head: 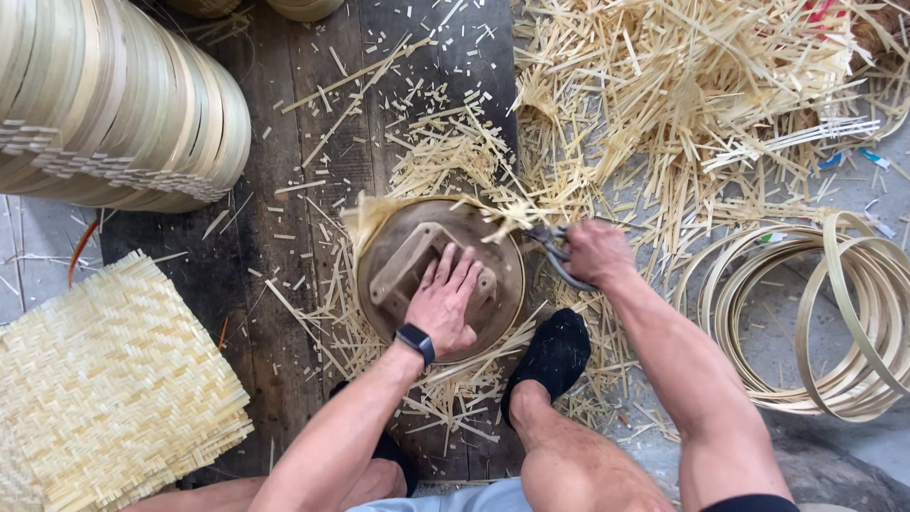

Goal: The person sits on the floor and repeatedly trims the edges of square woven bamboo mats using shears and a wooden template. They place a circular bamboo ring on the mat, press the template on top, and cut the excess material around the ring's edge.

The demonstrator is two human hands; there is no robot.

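Plank floor (284, 190): dark wooden boards under the work, strewn with short bamboo offcuts.
Offcut heap (682, 104): a large loose pile of pale bamboo strips, upper right, reaching down to the mould's far edge.
Stacked hoops (114, 104): a thick stack of finished bamboo rims lying on its side, upper left.
Woven mats (104, 389): a pile of square, herringbone-woven bamboo sheets, lower left, well apart from the hands.
Loose rings (834, 322): several thin bamboo hoops lying overlapped on the grey ground at right.
Round mould (445, 275): a brown disc with a raised handle bar across its top, centre of view, resting on a woven sheet whose frayed edge shows around its rim.
Left hand (444, 303): flat and open, fingers spread, pressing down on the top of the round mould; a dark wristwatch (415, 341) sits on the wrist.
Right hand (597, 251): closed around the handles of the shears.
Shears (550, 246): dark metal, blades pointing at the frayed strips at the mould's upper right edge.
Black sock (555, 356): on the foot just beside the mould's lower right rim.
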